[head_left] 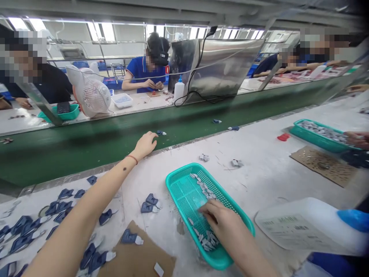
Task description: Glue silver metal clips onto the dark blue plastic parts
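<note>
My left hand (146, 144) stretches over the near edge of the green conveyor belt, fingers apart and slightly bent, holding nothing that I can see. Just beyond its fingertips lies a small dark blue part with a whitish tip (161, 133). My right hand (223, 221) reaches into a teal plastic basket (184, 169). Its fingers are curled together, and whatever may be between them is hidden. Small grey pieces (209, 241) lie in the basket on both sides of that hand. Below my left forearm, a brown cardboard sheet (150, 250) carries another blue part (131, 236).
Many blue parts (23, 227) spread across the table's left side. A white bottle with a blue cap (302, 225) lies at right. Farther right, a co-worker's hand (357, 139) is at another teal basket (317, 140). Across the belt (129, 144), people sit working near a fan (93, 94).
</note>
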Demonstrator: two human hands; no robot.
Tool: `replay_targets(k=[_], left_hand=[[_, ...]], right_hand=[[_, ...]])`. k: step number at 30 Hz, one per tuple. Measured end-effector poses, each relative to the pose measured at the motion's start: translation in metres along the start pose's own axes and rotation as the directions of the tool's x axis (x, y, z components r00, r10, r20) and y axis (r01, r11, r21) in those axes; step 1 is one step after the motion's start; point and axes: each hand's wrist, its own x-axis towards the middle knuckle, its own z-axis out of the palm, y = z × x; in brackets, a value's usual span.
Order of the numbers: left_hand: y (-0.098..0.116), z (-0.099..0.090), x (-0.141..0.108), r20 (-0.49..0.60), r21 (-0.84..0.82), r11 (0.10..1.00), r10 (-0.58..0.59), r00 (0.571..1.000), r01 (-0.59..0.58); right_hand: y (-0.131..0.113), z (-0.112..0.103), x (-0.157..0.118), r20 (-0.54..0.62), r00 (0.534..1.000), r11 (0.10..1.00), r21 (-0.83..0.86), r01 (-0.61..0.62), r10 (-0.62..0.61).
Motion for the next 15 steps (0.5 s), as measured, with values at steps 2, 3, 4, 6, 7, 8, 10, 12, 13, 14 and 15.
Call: replay_targets(k=[2, 3, 4, 6, 7, 8, 10, 12, 13, 14, 15], left_hand=[[-0.002, 0.010, 0.023, -0.036, 0.008, 1.000, -0.006, 0.999, 0.006], [-0.003, 0.015, 0.032, -0.047, 0.007, 1.000, -0.011, 0.999, 0.012], [-0.004, 0.020, 0.040, -0.050, 0.001, 1.000, -0.019, 0.999, 0.019], [-0.007, 0.027, 0.053, -0.039, -0.023, 0.999, -0.043, 0.998, 0.042], [-0.008, 0.030, 0.056, -0.027, -0.042, 0.997, -0.060, 0.998, 0.058], [-0.009, 0.031, 0.059, -0.013, -0.065, 0.995, -0.080, 0.997, 0.079], [-0.011, 0.030, 0.059, 0.008, -0.124, 0.984, -0.130, 0.992, 0.130], [-0.012, 0.023, 0.051, 0.016, -0.202, 0.961, -0.187, 0.982, 0.186], [-0.011, 0.018, 0.044, 0.017, -0.250, 0.944, -0.218, 0.976, 0.216], [-0.011, 0.011, 0.034, 0.019, -0.305, 0.920, -0.252, 0.967, 0.246], [-0.010, 0.004, 0.022, 0.025, -0.365, 0.889, -0.287, 0.958, 0.276]], right_hand=[[0.003, 0.002, 0.000, -0.033, 0.999, 1.000, 0.029, -0.007, 0.008], [0.004, 0.003, 0.000, -0.051, 0.999, 0.999, 0.042, -0.006, 0.008], [0.006, 0.004, 0.000, -0.067, 0.998, 0.999, 0.052, -0.002, 0.005], [0.007, 0.006, 0.000, -0.089, 0.996, 0.998, 0.068, 0.011, -0.005], [0.007, 0.007, 0.000, -0.095, 0.995, 0.997, 0.073, 0.014, -0.007], [0.007, 0.007, 0.000, -0.098, 0.995, 0.997, 0.077, 0.011, -0.004], [0.006, 0.007, 0.001, -0.089, 0.996, 0.996, 0.086, -0.002, 0.010], [0.004, 0.005, 0.000, -0.088, 0.996, 0.994, 0.112, -0.001, 0.011], [0.003, 0.004, 0.000, -0.108, 0.994, 0.990, 0.143, 0.008, 0.008], [0.002, 0.003, -0.002, -0.144, 0.990, 0.982, 0.187, 0.025, 0.003], [0.000, 0.002, -0.004, -0.195, 0.981, 0.970, 0.239, 0.046, 0.001]])
